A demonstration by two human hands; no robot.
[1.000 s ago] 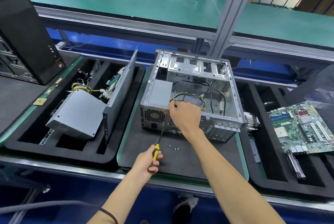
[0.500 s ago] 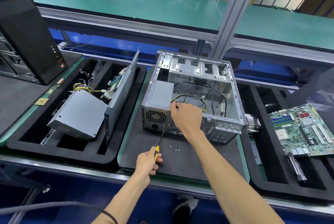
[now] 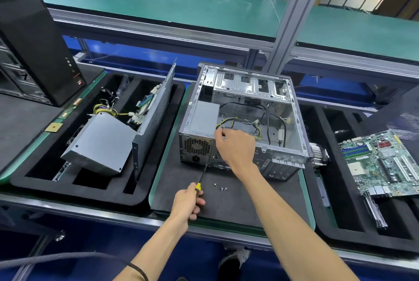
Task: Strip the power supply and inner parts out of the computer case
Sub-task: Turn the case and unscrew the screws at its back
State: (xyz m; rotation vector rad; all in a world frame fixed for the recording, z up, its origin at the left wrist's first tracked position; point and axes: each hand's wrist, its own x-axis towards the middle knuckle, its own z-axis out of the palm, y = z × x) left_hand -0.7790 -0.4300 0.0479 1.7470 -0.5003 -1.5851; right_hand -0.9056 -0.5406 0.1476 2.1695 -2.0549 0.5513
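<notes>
An open silver computer case [image 3: 292, 108] lies on its side on a black mat [image 3: 226, 203]. Its grey power supply [image 3: 204, 119] sits in the near left corner, with the fan grille facing me. Yellow and black cables [image 3: 240, 122] run from it across the case floor. My left hand [image 3: 188, 203] grips a yellow-handled screwdriver [image 3: 197, 187] whose tip meets the rear panel just right of the supply. My right hand [image 3: 235, 147] rests on the case's near top edge, fingers curled over the rim beside the supply. Three loose screws [image 3: 221, 187] lie on the mat.
A black foam tray [image 3: 90, 185] on the left holds another power supply [image 3: 102, 144] and a grey side panel [image 3: 156, 108]. A black tower [image 3: 34, 40] stands far left. A green motherboard [image 3: 385, 162] lies on the right tray, next to a heatsink [image 3: 318, 156].
My left hand with the screwdriver has shifted slightly; the tip stays at the case's rear panel. My right hand keeps its place on the case edge.
</notes>
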